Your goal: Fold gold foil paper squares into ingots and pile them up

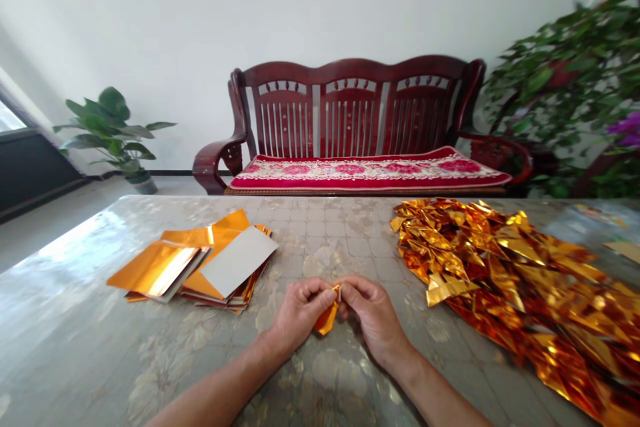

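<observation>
Both hands meet near the middle of the table, pinching one small folded piece of gold foil paper (327,319). My left hand (299,312) grips it from the left, thumb on top. Opposite, my right hand (374,312) has thumb and fingertips closed at the paper's upper right edge. The folded lower end points down toward me, and the fingers hide part of the piece. To the left lies a loose stack of flat gold foil sheets (225,221), with a sheet showing its pale back (241,260) on top. On the right spreads a large heap of folded gold foil pieces (500,280).
The table (175,360) has a glossy, flower-patterned cover. A clear plastic bag (595,223) lies behind the heap at right. Beyond the table stands a dark red wooden bench (350,113) with a red patterned cushion (370,171). Potted plants (113,130) flank it.
</observation>
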A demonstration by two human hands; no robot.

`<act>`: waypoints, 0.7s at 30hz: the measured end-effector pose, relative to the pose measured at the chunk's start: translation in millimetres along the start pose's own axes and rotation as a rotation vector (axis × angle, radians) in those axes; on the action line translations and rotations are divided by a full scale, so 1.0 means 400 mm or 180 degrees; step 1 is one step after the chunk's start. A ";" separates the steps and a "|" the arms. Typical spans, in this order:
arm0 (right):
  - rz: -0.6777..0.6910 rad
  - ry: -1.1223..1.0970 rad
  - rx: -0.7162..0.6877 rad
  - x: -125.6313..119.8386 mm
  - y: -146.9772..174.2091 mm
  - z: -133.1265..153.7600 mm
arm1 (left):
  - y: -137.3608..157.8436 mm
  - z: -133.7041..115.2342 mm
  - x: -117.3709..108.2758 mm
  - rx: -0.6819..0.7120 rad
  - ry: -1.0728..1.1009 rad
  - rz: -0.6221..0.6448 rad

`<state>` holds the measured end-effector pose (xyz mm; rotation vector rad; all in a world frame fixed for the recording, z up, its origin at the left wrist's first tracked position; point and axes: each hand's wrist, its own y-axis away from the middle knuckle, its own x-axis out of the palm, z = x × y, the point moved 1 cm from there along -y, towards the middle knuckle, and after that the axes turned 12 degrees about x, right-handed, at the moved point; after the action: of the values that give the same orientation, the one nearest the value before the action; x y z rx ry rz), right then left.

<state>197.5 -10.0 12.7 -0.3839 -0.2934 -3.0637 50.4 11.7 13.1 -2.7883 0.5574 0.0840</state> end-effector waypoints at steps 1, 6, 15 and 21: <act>-0.0018 0.0025 -0.0028 0.001 0.001 0.002 | 0.000 0.000 0.000 0.0010 -0.0033 0.0005; -0.0177 0.0219 -0.0220 0.003 0.005 0.008 | 0.002 -0.011 -0.002 0.0226 -0.0639 -0.0053; -0.0542 0.1186 -0.0479 -0.001 0.004 -0.009 | 0.006 -0.014 -0.007 0.0473 -0.1997 0.0087; -0.1111 0.1710 -0.0661 -0.025 -0.024 -0.034 | -0.006 -0.009 -0.022 -0.0103 -0.0920 -0.0161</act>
<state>203.5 -3.1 -4.4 0.5439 -0.0155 -3.3746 43.3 16.0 18.3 -2.7492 0.4158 0.4798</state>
